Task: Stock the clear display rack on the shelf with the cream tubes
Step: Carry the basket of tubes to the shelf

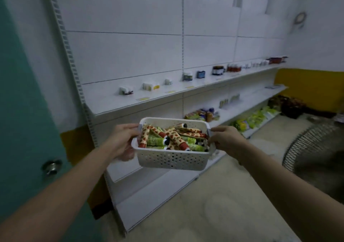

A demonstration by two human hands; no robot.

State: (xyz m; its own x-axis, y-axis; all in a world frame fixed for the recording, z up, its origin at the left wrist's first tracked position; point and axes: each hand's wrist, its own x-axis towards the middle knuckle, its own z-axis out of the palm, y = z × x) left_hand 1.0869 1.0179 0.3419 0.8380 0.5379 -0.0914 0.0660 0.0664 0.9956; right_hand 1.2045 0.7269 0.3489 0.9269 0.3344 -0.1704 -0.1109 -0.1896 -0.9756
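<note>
Cream tubes [173, 139], patterned red and green, lie heaped in a white perforated basket [171, 159] held in the air before the white shelving [167, 96]. Left hand [122, 143] grips the basket's left end; right hand [226, 141] grips its right end. Small jars [218, 70] stand far right on the upper shelf.

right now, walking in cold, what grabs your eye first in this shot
A white perforated plastic basket held at centre frame, heaped with patterned cream tubes in red-brown and green. The left hand and right hand each keep a grip on one end of it. Behind runs a long white metal shelf with small jars and boxes spaced along it, and a teal door stands at the left.
</note>
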